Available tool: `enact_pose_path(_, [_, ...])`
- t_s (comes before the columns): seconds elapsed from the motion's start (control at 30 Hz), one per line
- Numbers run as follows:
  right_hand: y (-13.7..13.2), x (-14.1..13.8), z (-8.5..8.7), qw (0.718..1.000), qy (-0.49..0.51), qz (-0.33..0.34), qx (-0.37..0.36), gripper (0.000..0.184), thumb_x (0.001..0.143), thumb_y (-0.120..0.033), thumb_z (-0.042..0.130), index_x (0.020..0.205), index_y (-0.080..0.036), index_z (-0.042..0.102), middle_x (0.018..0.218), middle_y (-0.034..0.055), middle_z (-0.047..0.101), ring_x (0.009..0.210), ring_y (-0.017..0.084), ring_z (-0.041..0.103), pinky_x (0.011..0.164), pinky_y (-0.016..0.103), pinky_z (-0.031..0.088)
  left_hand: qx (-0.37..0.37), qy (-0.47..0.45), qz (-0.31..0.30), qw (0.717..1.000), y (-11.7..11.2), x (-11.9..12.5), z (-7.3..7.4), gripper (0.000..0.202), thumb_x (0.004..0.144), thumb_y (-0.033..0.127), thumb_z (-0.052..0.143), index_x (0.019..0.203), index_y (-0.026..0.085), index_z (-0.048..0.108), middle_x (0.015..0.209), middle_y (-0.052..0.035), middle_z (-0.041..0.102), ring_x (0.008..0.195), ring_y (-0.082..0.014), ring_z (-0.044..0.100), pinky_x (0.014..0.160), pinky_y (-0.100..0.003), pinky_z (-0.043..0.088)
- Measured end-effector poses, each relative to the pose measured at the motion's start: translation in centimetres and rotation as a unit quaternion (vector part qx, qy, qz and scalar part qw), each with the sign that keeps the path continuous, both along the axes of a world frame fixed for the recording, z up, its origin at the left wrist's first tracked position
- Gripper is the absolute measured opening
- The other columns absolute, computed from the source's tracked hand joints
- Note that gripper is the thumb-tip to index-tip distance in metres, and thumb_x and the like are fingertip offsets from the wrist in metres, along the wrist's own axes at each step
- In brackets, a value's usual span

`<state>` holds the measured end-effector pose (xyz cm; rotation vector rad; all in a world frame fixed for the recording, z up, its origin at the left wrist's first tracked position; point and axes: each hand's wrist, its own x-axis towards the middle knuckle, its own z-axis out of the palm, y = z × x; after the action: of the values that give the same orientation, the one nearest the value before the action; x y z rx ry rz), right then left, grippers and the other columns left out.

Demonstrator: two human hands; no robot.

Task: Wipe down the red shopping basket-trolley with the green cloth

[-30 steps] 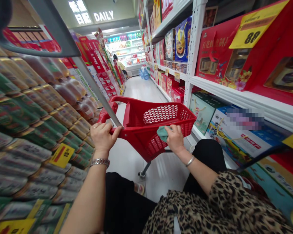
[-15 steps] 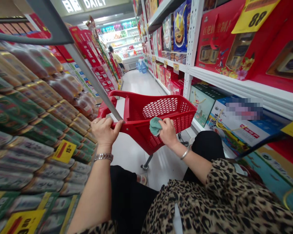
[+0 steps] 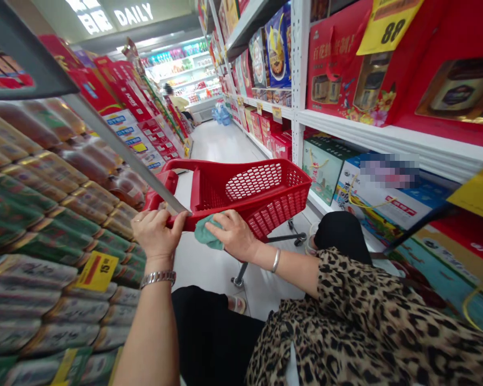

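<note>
A red plastic shopping basket (image 3: 261,206) on wheels, with perforated sides and a grey pull handle (image 3: 121,153), stands in front of me. My left hand (image 3: 158,233) is closed round the basket's near left rim, beside the foot of the handle. In my right hand (image 3: 235,233) is a green cloth (image 3: 208,233), pressed against the outer side of the basket just below the rim, a little right of my left hand. The inside of the basket shows only in part; its bottom is hidden by the near wall.
Stacked packs of cans (image 3: 44,230) rise close on my left, with bottles above. White shelves (image 3: 370,134) with gift boxes run along the right. The tiled aisle (image 3: 217,142) leads to a lit cooler (image 3: 185,69), a person (image 3: 179,102) and blue water jugs (image 3: 222,113).
My right hand has slid the cloth leftward along the basket's side, toward my left hand. My left hand keeps its hold on the rim. The view has shifted slightly.
</note>
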<state>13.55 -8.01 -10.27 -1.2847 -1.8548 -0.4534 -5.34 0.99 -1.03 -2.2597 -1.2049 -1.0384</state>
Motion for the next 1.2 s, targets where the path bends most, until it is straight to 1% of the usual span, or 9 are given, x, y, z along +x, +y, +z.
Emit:
enact_pose_path(0.13, [0.8, 1.7, -3.5, 0.995, -0.088, 0.035, 0.037, 0.025, 0.106, -0.020, 0.054, 0.118, -0.028, 0.073, 0.129, 0.0023, 0.071, 0.113, 0.020, 0.054, 0.089, 0.037, 0.040, 0.025, 0.005, -0.011, 1.000, 0.8, -1.3, 0.0, 0.042, 0.084, 0.051, 0.061, 0.057, 0.027, 0.040, 0.056, -0.0020, 0.049, 0.064, -0.0232, 0.048, 0.073, -0.039, 0.035])
enact_pose_path(0.33, [0.6, 5.7, -7.8, 0.989, -0.127, 0.006, 0.081, 0.027, 0.106, -0.016, 0.054, 0.119, -0.029, 0.074, 0.122, 0.0013, 0.075, 0.108, 0.019, 0.057, 0.086, 0.037, 0.038, 0.105, 0.018, -0.052, 0.993, 1.6, -2.2, -0.2, 0.044, 0.088, 0.056, 0.060, 0.057, 0.027, 0.046, 0.055, -0.0015, 0.050, 0.061, -0.0236, 0.048, 0.069, -0.038, 0.033])
enact_pose_path(0.57, [-0.4, 10.4, -8.0, 0.994, -0.087, -0.062, 0.036, 0.031, 0.103, -0.017, 0.059, 0.127, -0.032, 0.073, 0.122, 0.0045, 0.074, 0.111, 0.020, 0.055, 0.087, 0.035, 0.039, 0.109, 0.016, -0.045, 0.993, 1.4, -1.9, -0.4, 0.048, 0.090, 0.060, 0.057, 0.058, 0.027, 0.044, 0.055, -0.0016, 0.050, 0.063, -0.0244, 0.049, 0.070, -0.039, 0.032])
enact_pose_path(0.7, [-1.5, 13.5, -8.4, 0.993, -0.051, -0.102, 0.031, 0.029, 0.103, -0.016, 0.059, 0.121, -0.031, 0.076, 0.119, 0.0058, 0.073, 0.110, 0.021, 0.054, 0.087, 0.035, 0.039, 0.067, 0.001, -0.023, 0.998, 1.0, -1.4, -0.1, 0.050, 0.086, 0.064, 0.057, 0.056, 0.027, 0.041, 0.055, -0.0021, 0.049, 0.065, -0.0240, 0.046, 0.071, -0.039, 0.030])
enact_pose_path(0.83, [-3.0, 17.5, -8.9, 0.985, 0.020, -0.169, -0.040, 0.028, 0.099, -0.012, 0.058, 0.110, -0.027, 0.079, 0.116, 0.0080, 0.072, 0.109, 0.024, 0.052, 0.088, 0.036, 0.040, 0.018, -0.016, -0.010, 1.000, 0.2, -0.9, 0.4, 0.049, 0.082, 0.063, 0.059, 0.055, 0.027, 0.041, 0.056, -0.0025, 0.047, 0.067, -0.0242, 0.046, 0.074, -0.039, 0.030])
enact_pose_path(0.93, [-4.1, 21.6, -8.9, 0.961, 0.096, -0.246, -0.084, 0.036, 0.093, -0.005, 0.053, 0.107, -0.024, 0.080, 0.113, 0.0100, 0.070, 0.106, 0.026, 0.052, 0.092, 0.038, 0.042, 0.001, -0.025, -0.008, 1.000, -0.1, -0.6, 0.7, 0.048, 0.081, 0.063, 0.060, 0.056, 0.027, 0.041, 0.056, -0.0025, 0.045, 0.068, -0.0250, 0.046, 0.075, -0.040, 0.031])
enact_pose_path(1.07, [-4.8, 26.7, -8.7, 0.901, 0.198, -0.381, -0.064, 0.047, 0.084, -0.001, 0.045, 0.109, -0.020, 0.079, 0.109, 0.0126, 0.066, 0.102, 0.028, 0.051, 0.093, 0.040, 0.043, -0.001, -0.028, -0.009, 1.000, -0.2, -0.5, 0.9, 0.049, 0.080, 0.064, 0.059, 0.054, 0.027, 0.040, 0.054, -0.0022, 0.044, 0.067, -0.0248, 0.045, 0.075, -0.040, 0.031])
enact_pose_path(1.13, [-4.5, 28.1, -8.7, 0.872, 0.238, -0.424, -0.053, 0.048, 0.080, -0.002, 0.045, 0.111, -0.018, 0.078, 0.107, 0.0131, 0.064, 0.099, 0.029, 0.050, 0.091, 0.040, 0.043, 0.001, -0.028, -0.009, 1.000, -0.1, -0.4, 0.9, 0.050, 0.080, 0.066, 0.058, 0.054, 0.027, 0.039, 0.054, -0.0022, 0.044, 0.066, -0.0246, 0.044, 0.074, -0.040, 0.030])
enact_pose_path(1.2, [-4.0, 28.2, -8.7, 0.862, 0.267, -0.427, -0.054, 0.049, 0.077, -0.003, 0.046, 0.112, -0.016, 0.077, 0.104, 0.0129, 0.062, 0.098, 0.028, 0.051, 0.090, 0.040, 0.043, 0.005, -0.029, -0.009, 1.000, -0.1, -0.4, 0.9, 0.050, 0.080, 0.066, 0.058, 0.054, 0.027, 0.039, 0.054, -0.0021, 0.044, 0.065, -0.0244, 0.044, 0.073, -0.040, 0.030])
